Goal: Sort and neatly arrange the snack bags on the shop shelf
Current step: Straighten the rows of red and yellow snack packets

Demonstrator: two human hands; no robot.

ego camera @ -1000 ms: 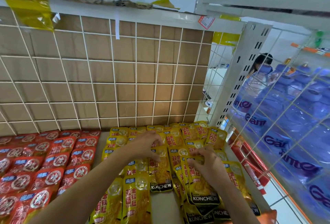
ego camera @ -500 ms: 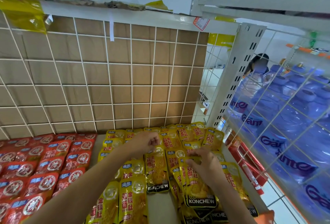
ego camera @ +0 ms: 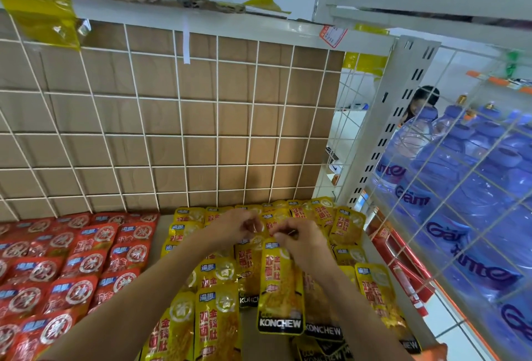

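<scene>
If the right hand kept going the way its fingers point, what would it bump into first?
Most likely the left hand. The right hand points left toward it, and their fingertips almost meet above the yellow snack bags. Depth is hard to judge, so it could slip just past.

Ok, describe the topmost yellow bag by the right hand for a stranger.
From the wire-grid back panel, drop to the yellow bags right of the red bags. The top bag, at the right hand, overlaps its neighbours, whole front showing down to its black KONCHEW band.

Bright even light; faint shadows; mild glare on yellow bags (ego camera: 218,323). Edges bend, wire grid (ego camera: 178,136) curves; bottles (ego camera: 460,188) at right soft.
</scene>
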